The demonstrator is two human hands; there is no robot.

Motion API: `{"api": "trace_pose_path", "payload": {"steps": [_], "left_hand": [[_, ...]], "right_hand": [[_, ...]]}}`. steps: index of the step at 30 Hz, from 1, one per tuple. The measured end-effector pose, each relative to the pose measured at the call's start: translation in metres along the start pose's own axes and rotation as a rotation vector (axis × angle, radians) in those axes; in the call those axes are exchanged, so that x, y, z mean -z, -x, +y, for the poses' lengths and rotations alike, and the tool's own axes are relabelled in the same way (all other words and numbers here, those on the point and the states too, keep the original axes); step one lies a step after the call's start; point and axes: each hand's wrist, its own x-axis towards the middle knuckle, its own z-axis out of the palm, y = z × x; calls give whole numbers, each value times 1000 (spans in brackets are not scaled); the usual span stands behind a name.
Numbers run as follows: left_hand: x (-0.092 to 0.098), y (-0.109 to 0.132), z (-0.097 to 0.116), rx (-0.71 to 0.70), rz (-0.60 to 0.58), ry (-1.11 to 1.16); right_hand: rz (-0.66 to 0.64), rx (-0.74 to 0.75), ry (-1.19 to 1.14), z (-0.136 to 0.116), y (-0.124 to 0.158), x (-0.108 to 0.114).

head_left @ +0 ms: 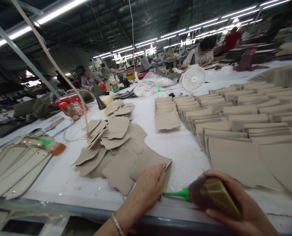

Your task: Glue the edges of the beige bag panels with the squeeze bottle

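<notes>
My right hand (234,200) is wrapped round a glue bottle (209,195) with dark brown contents, lying tilted on its side. Its green nozzle points left and its tip meets the edge of a beige panel (152,160) at the table's front. My left hand (149,185) grips that panel, fingers bent over its right edge, where a yellowish underside shows. The thumb is mostly hidden. Just beyond lies a loose heap of similar beige panels (118,127). To the right, rows of beige panels (229,157) overlap one another.
A second glue bottle (56,147) lies at left beside pale riveted strips (25,167). A white fan (193,78) and a clear plastic bag (152,83) stand farther back. A hanging cord (84,111) reaches the table (69,173). Several people work in the background.
</notes>
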Motion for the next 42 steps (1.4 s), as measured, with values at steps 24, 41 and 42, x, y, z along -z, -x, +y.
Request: {"api": "trace_pose_path", "payload": {"steps": [24, 41, 42], "left_hand": [[1, -2, 0, -8, -22, 8], [4, -4, 2, -14, -30, 21], [4, -4, 2, -12, -32, 19]], "right_hand": [[67, 44, 97, -10, -15, 13], [8, 70, 75, -10, -21, 12], [21, 70, 91, -11, -23, 12]]}}
